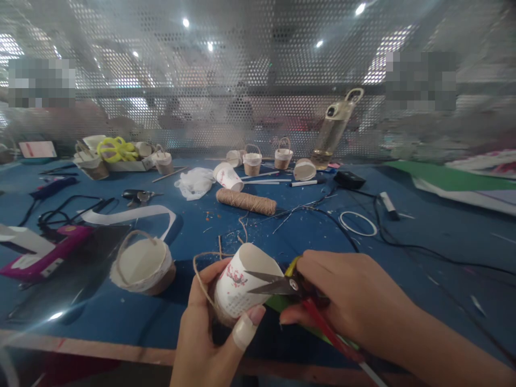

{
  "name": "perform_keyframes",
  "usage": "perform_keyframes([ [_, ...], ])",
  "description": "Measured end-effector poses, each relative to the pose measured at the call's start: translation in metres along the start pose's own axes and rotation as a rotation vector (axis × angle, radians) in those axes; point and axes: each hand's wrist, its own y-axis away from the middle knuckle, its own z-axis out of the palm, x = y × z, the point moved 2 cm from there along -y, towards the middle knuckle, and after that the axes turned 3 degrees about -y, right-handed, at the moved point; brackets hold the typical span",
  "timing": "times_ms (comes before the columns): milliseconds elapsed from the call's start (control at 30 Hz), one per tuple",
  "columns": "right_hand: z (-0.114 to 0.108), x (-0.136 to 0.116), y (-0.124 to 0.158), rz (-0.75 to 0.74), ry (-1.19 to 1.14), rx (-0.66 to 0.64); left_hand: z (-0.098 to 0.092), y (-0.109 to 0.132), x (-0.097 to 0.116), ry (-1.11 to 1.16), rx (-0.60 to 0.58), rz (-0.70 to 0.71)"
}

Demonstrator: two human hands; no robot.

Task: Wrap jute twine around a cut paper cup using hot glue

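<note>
L hand (207, 333) is grasping a printed paper cup (236, 290), which is tilting above the blue tabletop (133, 317) near its front edge; jute twine (224, 317) is running round its lower end, w/ a loose loop arching off L. R hand (342, 285) is gripping scissors (293, 285), blades parted & crossing in front of the cup, can't tell if touching. Twine-handled paper-cup basket (163, 285) is standing L of it, twine spool (245, 201) is lying behind

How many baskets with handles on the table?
5 clear: near basket left of the held cup; back-left basket and small basket, flanking yellow handles; two back-centre baskets. Possible sixth basket, cut off at left edge.
</note>
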Motion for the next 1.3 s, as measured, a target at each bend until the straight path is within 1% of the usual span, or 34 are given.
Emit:
perform_keyframes([
  [167,-0.001,0.001,0.000,-0.027,0.045,0.038,-0.003,0.001,0.006,-0.093,-0.021,0.075],
  [267,-0.001,0.002,0.001,-0.021,0.050,0.031,-0.005,0.001,0.006,-0.119,-0.036,0.093],
  [367,-0.001,0.004,0.002,-0.007,0.040,0.024,-0.004,0.001,0.004,-0.091,-0.052,0.094],
  [600,-0.002,0.003,0.002,-0.035,0.060,0.091,-0.003,0.002,0.004,0.002,-0.013,0.051],
  [767,-0.003,0.002,0.000,-0.022,0.055,0.077,-0.004,0.000,0.004,-0.067,-0.012,0.096],
  [967,-0.003,0.001,0.000,-0.009,0.056,0.074,-0.005,0.000,-0.002,-0.126,-0.005,0.147],
  [1133,-0.002,0.001,0.001,-0.033,0.091,0.082,-0.002,0.000,-0.007,-0.123,-0.021,0.144],
  [1300,-0.003,0.003,0.002,-0.065,0.103,0.107,0.000,0.001,-0.006,-0.123,-0.034,0.132],
])
